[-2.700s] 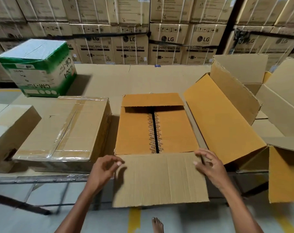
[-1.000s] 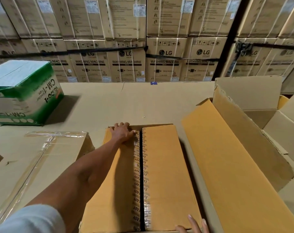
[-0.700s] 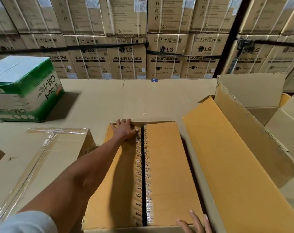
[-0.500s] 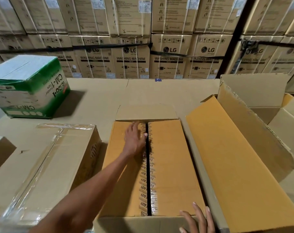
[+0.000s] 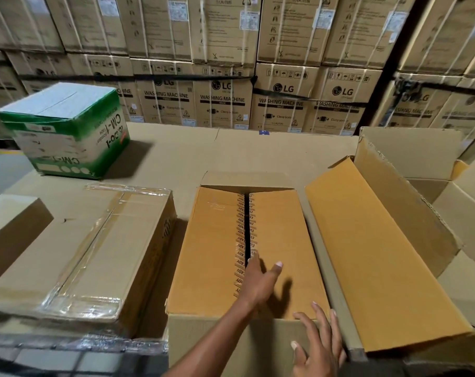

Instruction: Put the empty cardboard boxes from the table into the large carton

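The large carton (image 5: 212,254) stands open in front of me, its orange-brown floor split by a printed tape seam. My left hand (image 5: 258,284) reaches inside it near the seam at the near end, fingers apart and holding nothing. My right hand (image 5: 318,346) hovers with spread fingers over the carton's near wall, also holding nothing. The carton's long right flap (image 5: 380,254) leans outward. A taped brown box (image 5: 76,254) lies just left of the carton. A second brown box (image 5: 10,232) sits at the far left, and a green and white box (image 5: 65,129) stands at the back left.
Another open carton (image 5: 421,159) with raised flaps stands at the right, behind the long flap. Stacked washing machine cartons (image 5: 222,99) form a wall behind the cardboard-covered table (image 5: 244,151). The table's front edge runs under the taped box.
My left hand has drawn back from the far end of the carton's floor to its near end. My right hand has risen into view over the near wall. The far flap has lifted.
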Motion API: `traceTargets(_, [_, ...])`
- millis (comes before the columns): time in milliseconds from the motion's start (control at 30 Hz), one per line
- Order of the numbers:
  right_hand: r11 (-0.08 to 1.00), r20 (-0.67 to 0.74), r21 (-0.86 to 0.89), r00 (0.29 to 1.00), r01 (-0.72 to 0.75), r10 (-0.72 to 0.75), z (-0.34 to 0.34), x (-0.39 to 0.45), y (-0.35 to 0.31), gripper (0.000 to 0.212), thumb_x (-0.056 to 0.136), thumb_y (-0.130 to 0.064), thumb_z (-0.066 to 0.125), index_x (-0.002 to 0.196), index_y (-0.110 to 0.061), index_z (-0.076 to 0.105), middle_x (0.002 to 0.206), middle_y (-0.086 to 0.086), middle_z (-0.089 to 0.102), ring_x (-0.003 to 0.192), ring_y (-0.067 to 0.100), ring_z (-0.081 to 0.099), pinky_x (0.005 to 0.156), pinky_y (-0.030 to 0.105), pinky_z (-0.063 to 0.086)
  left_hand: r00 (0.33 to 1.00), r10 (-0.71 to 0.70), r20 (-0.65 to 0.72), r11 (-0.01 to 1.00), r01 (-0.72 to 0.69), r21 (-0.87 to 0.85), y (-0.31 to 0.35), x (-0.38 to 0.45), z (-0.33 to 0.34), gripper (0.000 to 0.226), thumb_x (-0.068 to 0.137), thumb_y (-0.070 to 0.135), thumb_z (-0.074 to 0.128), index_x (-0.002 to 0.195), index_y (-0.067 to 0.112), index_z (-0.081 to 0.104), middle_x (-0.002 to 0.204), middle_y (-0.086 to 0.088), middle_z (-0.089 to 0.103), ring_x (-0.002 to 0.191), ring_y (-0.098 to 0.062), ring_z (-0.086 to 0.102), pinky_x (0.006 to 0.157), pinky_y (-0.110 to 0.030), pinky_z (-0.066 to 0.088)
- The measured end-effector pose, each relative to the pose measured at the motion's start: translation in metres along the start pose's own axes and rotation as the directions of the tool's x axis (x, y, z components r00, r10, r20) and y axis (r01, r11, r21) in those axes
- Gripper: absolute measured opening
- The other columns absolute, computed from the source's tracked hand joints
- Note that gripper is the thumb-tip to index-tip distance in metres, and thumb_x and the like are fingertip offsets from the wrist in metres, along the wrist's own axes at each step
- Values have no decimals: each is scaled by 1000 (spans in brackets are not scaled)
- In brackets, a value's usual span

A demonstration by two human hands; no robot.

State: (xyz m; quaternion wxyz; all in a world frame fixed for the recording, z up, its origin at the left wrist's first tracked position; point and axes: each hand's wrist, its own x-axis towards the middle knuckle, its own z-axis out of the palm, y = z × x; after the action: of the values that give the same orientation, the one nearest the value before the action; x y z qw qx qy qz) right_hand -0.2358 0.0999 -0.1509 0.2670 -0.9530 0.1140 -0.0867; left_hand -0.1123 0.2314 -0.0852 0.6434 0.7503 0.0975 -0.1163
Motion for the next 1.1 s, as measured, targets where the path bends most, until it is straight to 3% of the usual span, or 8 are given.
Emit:
traceTargets(167, [1000, 94, -8, 996, -6, 6, -7, 4, 13, 85, 57, -11, 88, 120, -56, 53, 159, -22, 33, 153, 14, 13, 102, 66, 34, 979, 201, 32, 965, -203, 166, 29, -22, -1, 89, 92, 64, 57, 163, 34, 12, 172, 6, 3, 158, -22, -2, 126, -53, 13])
traceTargets(300, [999, 115, 46, 993, -23, 18, -18, 1, 13, 85, 67, -7, 77, 121, -65, 45, 157, -38, 17, 151, -4, -7, 107, 61, 29, 916, 400, -7, 831, -359, 426, 47, -32, -33, 84, 96, 59, 55, 162, 39, 8, 169, 14, -14, 152, -20, -26, 117, -43, -4])
traceTargets(400, [998, 120, 68, 993, -11, 3, -19, 1, 11, 88, 70, -3, 73, 115, -71, 41, 150, -46, 9, 149, -6, -11, 114, 63, 23, 897, 442, 12, 759, -382, 528, 43, -30, -57, 60, 98, 46, 58, 153, 33, 41, 166, 5, 26, 156, -21, 15, 127, -48, 15])
traceTargets(500, [996, 121, 81, 993, -21, 11, -20, 2, 8, 87, 68, 0, 74, 113, -69, 43, 147, -47, 9, 153, 4, -2, 114, 64, 23, 959, 245, 145, 921, -277, 273, 36, -37, -46, 48, 99, 44, 58, 144, 29, 54, 151, -1, 52, 136, -18, 51, 113, -46, 44])
traceTargets(633, [996, 123, 81, 992, -20, 10, -21, -1, 8, 89, 68, 2, 72, 115, -68, 43, 152, -42, 12, 151, -3, -9, 112, 64, 25, 957, -120, 265, 986, 84, 145, 13, -35, -18, 81, 94, 63, 51, 160, 21, 30, 167, -3, 27, 153, -25, 27, 123, -42, 25])
traceTargets(800, [998, 156, 69, 988, 1, -12, -26, -1, 10, 86, 76, -1, 69, 117, -71, 39, 154, -43, 8, 148, -7, -17, 114, 65, 21, 963, -211, 168, 970, 185, 161, 3, -30, 3, 96, 91, 71, 48, 161, 12, 19, 169, -11, 19, 154, -31, 23, 123, -46, 24])
traceTargets(933, [998, 153, 54, 988, 12, -20, -23, 0, 15, 85, 75, -6, 71, 126, -66, 38, 156, -42, 6, 150, -5, -16, 114, 65, 26, 991, -103, 82, 948, 73, 309, 9, -35, 4, 119, 75, 90, 48, 162, 15, 14, 170, -17, 7, 155, -36, 17, 125, -53, 21])
traceTargets(1100, [998, 139, 67, 990, 0, -9, -21, 2, 17, 76, 72, -9, 71, 129, -54, 50, 156, -41, 11, 150, -5, -13, 111, 63, 29, 947, 311, 86, 797, -309, 518, 37, -61, -24, 87, 95, 62, 54, 163, 28, 11, 170, 5, -15, 156, -21, -19, 125, -50, 6])
